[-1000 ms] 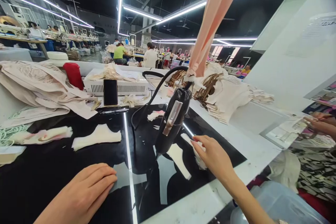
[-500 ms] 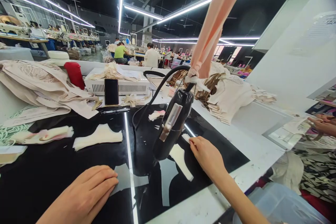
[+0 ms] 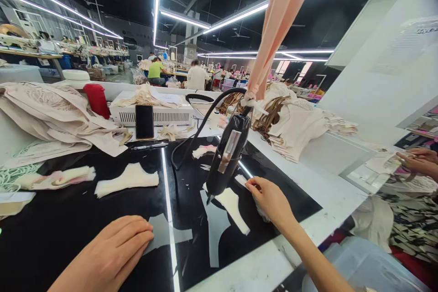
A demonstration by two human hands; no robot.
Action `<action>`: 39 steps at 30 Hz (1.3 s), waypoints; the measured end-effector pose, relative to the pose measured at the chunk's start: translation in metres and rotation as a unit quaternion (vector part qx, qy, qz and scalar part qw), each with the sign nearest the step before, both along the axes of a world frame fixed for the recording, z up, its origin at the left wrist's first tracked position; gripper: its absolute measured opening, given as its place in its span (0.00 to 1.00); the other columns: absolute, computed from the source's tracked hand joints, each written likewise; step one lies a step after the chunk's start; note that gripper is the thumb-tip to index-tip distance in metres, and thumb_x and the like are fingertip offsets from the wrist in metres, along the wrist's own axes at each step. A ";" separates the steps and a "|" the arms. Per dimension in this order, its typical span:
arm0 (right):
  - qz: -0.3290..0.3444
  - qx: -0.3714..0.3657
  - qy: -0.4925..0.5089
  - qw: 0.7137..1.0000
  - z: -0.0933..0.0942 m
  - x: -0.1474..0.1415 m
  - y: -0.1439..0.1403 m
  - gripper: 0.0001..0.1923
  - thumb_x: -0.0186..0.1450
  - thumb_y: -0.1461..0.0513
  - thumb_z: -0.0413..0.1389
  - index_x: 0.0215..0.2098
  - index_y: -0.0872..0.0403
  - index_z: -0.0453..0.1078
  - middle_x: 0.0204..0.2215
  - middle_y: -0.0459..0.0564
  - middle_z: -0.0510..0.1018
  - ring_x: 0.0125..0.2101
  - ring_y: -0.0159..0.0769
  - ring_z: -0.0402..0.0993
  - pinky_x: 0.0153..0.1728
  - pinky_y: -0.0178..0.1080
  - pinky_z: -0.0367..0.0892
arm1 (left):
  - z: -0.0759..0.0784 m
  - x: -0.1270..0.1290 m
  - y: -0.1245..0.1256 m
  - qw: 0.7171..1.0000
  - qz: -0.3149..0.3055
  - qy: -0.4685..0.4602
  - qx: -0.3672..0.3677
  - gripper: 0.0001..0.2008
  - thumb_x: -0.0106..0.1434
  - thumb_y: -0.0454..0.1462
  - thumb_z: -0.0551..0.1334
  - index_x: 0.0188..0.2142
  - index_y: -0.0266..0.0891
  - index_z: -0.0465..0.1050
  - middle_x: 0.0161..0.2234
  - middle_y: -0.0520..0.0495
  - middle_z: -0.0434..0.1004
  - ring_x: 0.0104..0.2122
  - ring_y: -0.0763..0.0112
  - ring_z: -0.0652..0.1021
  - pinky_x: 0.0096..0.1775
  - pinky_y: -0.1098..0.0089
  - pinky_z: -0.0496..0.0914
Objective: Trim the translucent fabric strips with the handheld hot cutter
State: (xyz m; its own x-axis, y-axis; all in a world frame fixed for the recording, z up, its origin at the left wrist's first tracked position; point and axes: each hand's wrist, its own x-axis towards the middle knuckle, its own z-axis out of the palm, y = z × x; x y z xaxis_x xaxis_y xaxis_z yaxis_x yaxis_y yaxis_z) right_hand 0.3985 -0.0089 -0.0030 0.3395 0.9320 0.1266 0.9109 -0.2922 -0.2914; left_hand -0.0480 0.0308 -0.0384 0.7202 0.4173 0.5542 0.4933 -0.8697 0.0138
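I see a small stack of white cut fabric pieces (image 3: 258,200) lying on the glossy black worktop (image 3: 85,219), just right of the hanging black hand tool (image 3: 227,157). The stack is narrow and soft-edged, its near end hidden under my right hand (image 3: 270,200), whose fingertips pinch its top edge. One flat white curved fabric piece (image 3: 234,207) lies just below the tool's tip, touching the stack's left side. My left hand (image 3: 106,255) rests palm-down, well left of the tool.
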 end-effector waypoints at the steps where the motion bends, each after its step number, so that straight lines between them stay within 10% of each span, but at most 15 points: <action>1: 0.001 0.000 0.006 1.000 0.001 0.000 0.000 0.13 0.77 0.54 0.61 0.52 0.54 0.77 0.47 0.51 0.83 0.43 0.39 0.82 0.45 0.46 0.81 | 0.001 0.000 0.000 1.000 0.001 -0.002 -0.001 0.15 0.82 0.47 0.56 0.53 0.52 0.82 0.52 0.56 0.85 0.52 0.72 0.84 0.60 0.76 0.76; 39: -0.069 0.080 0.286 0.952 -0.005 0.020 0.004 0.16 0.75 0.54 0.63 0.55 0.55 0.76 0.53 0.52 0.81 0.47 0.44 0.82 0.48 0.49 0.81 | 0.007 0.004 0.000 0.999 -0.013 -0.032 -0.027 0.14 0.81 0.46 0.58 0.52 0.51 0.83 0.51 0.53 0.86 0.50 0.69 0.85 0.57 0.76 0.78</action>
